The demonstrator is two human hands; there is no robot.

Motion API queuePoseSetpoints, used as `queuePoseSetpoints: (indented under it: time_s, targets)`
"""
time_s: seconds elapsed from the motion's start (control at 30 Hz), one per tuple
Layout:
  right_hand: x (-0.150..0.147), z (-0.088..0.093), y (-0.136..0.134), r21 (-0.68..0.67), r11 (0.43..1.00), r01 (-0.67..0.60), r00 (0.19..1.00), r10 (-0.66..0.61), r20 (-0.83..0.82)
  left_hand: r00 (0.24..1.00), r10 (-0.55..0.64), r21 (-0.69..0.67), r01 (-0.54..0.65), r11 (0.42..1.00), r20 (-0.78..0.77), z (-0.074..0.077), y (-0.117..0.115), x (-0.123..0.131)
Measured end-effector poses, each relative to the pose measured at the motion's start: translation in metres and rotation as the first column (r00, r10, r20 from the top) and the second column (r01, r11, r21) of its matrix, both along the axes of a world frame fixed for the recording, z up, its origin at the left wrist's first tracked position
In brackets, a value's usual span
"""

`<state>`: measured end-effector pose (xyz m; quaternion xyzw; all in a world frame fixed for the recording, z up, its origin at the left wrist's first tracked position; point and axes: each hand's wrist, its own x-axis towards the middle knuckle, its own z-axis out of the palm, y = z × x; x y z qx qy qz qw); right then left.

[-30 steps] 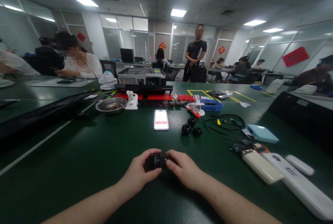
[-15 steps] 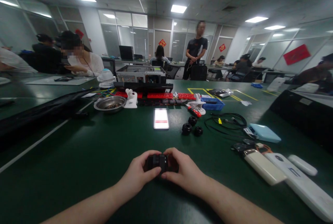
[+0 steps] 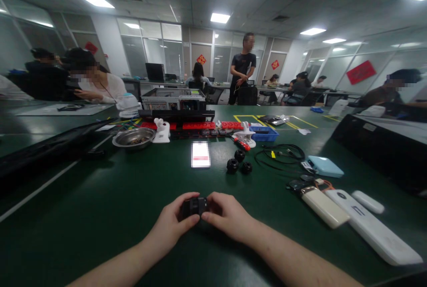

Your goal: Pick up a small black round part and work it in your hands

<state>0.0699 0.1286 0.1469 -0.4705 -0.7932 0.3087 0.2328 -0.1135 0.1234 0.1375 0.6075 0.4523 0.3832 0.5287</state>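
A black, ridged cylindrical fitting (image 3: 196, 206) lies sideways between my hands, just above the green table in the middle foreground. My left hand (image 3: 173, 216) is closed around its left part, thumb on the near side and fingers on the far side. With thumb and fingertips, my right hand (image 3: 230, 216) pinches the fitting's right end. Part of it is hidden behind the fingers. Farther off stand three round black fittings with hollow tops (image 3: 232, 165), close together. Left of them lies a brightly lit phone-like screen (image 3: 200, 154), its content blurred.
A metal bowl (image 3: 133, 138) with small parts stands back left, near a white figure-shaped stand (image 3: 161, 131). Behind are a red-handled screwdriver (image 3: 243, 144), a blue tray (image 3: 264, 134) and an open computer case (image 3: 173, 99). Cables (image 3: 283, 155) and power banks (image 3: 325, 207) lie right.
The view has swung slightly to the right, so the table things sit farther left. My right fingers have shifted on the fitting's end, which shows more now. Both hands stay on it.
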Motion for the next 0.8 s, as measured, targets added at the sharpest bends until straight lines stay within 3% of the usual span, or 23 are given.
queuePoseSetpoints:
  time_s: [0.2, 0.53, 0.8]
  targets:
    - [-0.0012, 0.0039, -0.0046, -0.008, 0.999, 0.038, 0.999, -0.039, -0.019, 1.000, -0.018, -0.046, 0.018, 0.999, -0.008, 0.0011, 0.0017, -0.0007]
    - [0.0018, -0.0004, 0.0014, 0.031, 0.999, -0.033, 0.997, 0.031, 0.074, 1.000, -0.018, -0.048, 0.017, 0.999, -0.022, 0.0013, 0.0008, 0.0006]
    - [-0.0002, 0.0014, -0.0028, -0.020, 1.000, 0.009, 1.000, -0.009, -0.028, 1.000, -0.027, -0.052, 0.026, 0.998, -0.016, 0.0028, 0.0032, -0.0011]
